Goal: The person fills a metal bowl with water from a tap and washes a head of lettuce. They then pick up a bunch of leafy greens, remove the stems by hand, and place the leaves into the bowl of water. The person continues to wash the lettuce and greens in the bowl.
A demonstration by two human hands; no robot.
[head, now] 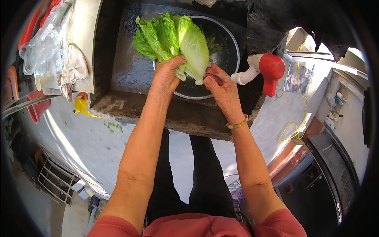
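My left hand (169,72) grips a bunch of green lettuce leaves (160,38) near their base. One broad pale leaf (194,44) lies against the bunch on the right, its stem end pointing down. My right hand (220,86), with a beaded bracelet at the wrist, is under the running water by that stem end, thumb and fingers apart. A white tap with a red lever handle (271,69) sends a stream towards the right hand. Beneath the lettuce a round basin with a pale rim (234,32) holds water and some leaf pieces.
The dark stone sink (127,106) surrounds the basin, its rough front edge below my wrists. Clear plastic bags (44,53) and a cloth (74,66) lie on the left ledge. A red bucket (38,103) stands beyond it. A yellow cord (302,89) runs along the right.
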